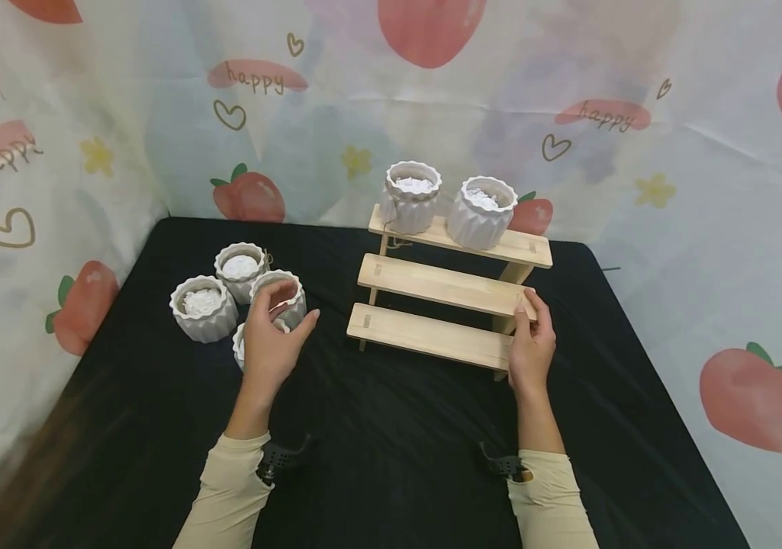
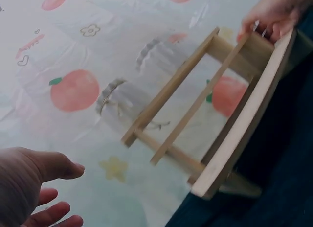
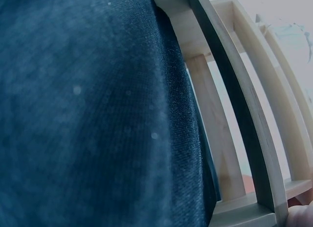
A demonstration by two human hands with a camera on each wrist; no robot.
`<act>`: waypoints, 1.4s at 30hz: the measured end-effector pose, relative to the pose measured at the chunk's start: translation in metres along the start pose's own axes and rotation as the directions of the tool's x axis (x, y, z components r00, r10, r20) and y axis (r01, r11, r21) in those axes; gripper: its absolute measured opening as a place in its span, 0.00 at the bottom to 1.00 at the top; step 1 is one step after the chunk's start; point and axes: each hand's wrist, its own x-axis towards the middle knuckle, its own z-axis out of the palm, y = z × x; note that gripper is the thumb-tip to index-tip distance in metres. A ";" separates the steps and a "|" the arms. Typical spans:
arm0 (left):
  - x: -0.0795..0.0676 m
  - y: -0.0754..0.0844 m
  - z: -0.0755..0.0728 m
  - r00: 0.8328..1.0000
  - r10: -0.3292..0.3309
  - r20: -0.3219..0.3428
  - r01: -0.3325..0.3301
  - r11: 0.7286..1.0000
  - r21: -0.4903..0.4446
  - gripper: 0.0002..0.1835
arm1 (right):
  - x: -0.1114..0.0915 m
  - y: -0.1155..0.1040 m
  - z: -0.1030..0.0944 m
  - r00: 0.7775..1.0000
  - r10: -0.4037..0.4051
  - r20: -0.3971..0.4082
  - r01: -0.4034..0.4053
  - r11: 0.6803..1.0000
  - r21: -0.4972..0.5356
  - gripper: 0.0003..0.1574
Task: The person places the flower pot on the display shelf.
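My left hand (image 1: 269,335) hovers over a cluster of white fluted pots on the left, its curved fingers and thumb apart above the rear right pot (image 1: 300,296). No pot shows between thumb and fingers in the left wrist view, where the hand (image 2: 32,183) is partly cut off. With my right hand (image 1: 533,347) I grip the right end of a three-tier wooden stand (image 1: 432,282), at its middle shelf. Two white pots, one at left (image 1: 410,210) and one at right (image 1: 480,219), stand on the top shelf.
Two more pots, one at far left (image 1: 205,324) and one behind (image 1: 241,282), hold white filling. Under my left hand another pot (image 1: 239,347) is mostly hidden. Black cloth (image 1: 391,450) covers the table, with a fruit-print curtain (image 1: 336,114) behind it.
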 end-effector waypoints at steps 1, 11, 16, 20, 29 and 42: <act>-0.001 -0.002 -0.004 1.000 0.011 -0.019 -0.011 1.000 0.007 0.29 | 0.000 0.000 0.000 1.000 -0.001 0.003 0.001 1.000 0.005 0.25; -0.016 -0.025 -0.040 0.980 0.071 -0.184 -0.044 0.988 0.148 0.31 | 0.001 -0.001 0.002 1.000 -0.007 0.007 0.007 1.000 0.008 0.26; -0.026 -0.040 -0.055 0.991 0.001 -0.130 0.024 0.981 0.192 0.42 | 0.002 -0.001 0.002 1.000 -0.001 0.012 0.000 1.000 0.007 0.26; -0.032 -0.050 -0.061 0.996 -0.067 -0.065 0.079 0.975 0.206 0.50 | 0.002 0.002 0.003 1.000 -0.003 0.007 0.003 1.000 0.002 0.26; -0.036 -0.063 -0.059 0.993 -0.114 -0.021 0.116 0.975 0.189 0.55 | 0.003 0.001 0.002 1.000 -0.013 -0.004 0.013 1.000 0.017 0.25; -0.036 -0.077 -0.049 0.992 -0.113 -0.053 0.120 0.980 0.157 0.54 | 0.003 0.001 0.004 1.000 -0.006 0.004 0.006 0.999 0.032 0.25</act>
